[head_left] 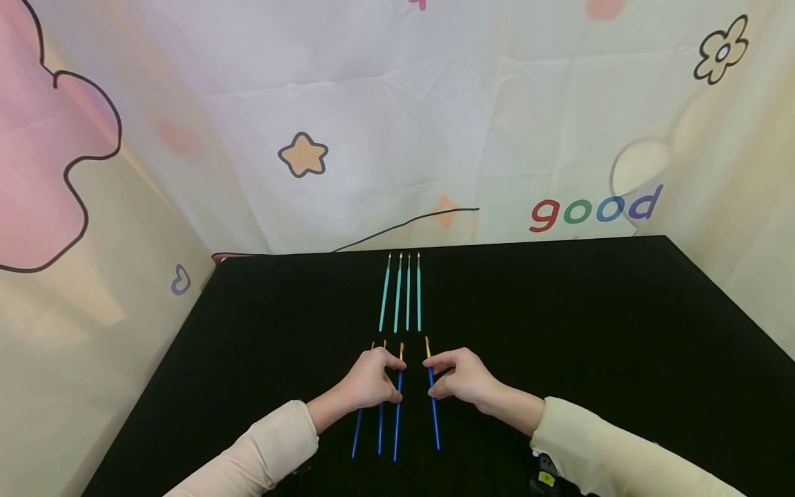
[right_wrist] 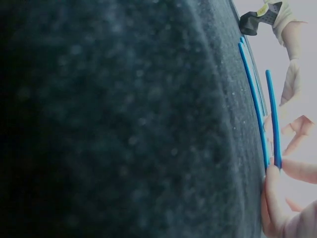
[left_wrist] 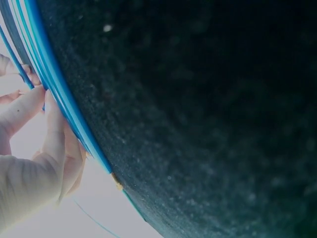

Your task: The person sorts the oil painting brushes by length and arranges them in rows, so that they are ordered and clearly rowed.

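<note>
My left hand (head_left: 373, 378) has its thumb and index finger at a blue paintbrush (head_left: 397, 428) with a yellow-orange tip, pinching it near its upper part as it lies on the black table. Two more blue paintbrushes (head_left: 380, 433) lie just left of it, partly covered by that hand. To the right, my right hand (head_left: 462, 378) pinches another blue paintbrush (head_left: 435, 417) between thumb and fingers. In the right wrist view this held paintbrush (right_wrist: 273, 109) stands apart from the ones lying on the cloth.
Beyond the hands, several teal paintbrushes (head_left: 397, 297) lie side by side, bristles pointing to the back. The black tabletop (head_left: 559, 310) meets a printed curtain (head_left: 397, 138) at its back edge. A dark device (head_left: 545, 473) sits at the right wrist.
</note>
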`<state>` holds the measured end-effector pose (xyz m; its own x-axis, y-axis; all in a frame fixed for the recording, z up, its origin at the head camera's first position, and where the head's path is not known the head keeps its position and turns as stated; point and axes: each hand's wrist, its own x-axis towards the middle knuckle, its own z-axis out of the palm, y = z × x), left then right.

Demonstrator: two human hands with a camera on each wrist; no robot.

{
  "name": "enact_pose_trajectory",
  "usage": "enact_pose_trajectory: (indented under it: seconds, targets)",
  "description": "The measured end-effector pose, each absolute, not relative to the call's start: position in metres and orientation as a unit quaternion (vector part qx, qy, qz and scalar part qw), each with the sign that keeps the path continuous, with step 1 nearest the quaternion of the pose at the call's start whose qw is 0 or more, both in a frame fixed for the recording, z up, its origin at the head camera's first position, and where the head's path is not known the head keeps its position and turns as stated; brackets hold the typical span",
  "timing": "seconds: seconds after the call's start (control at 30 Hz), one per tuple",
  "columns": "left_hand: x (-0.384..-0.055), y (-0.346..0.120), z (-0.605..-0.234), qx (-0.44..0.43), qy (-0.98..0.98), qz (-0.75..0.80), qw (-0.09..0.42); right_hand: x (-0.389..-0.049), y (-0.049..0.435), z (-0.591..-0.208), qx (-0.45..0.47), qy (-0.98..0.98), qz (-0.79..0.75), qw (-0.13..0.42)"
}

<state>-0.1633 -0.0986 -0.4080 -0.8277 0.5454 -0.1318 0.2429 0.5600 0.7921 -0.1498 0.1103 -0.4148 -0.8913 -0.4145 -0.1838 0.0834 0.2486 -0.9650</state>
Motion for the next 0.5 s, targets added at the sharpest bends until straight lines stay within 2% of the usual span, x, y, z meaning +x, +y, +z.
enact_pose_trajectory:
  seconds: [0.5]
  targets:
    - [-0.163, -0.098, -0.407, 0.232, 0.866, 0.406, 0.177, -0.148, 0.096, -0.411, -0.102, 0.806, -0.553, 0.186]
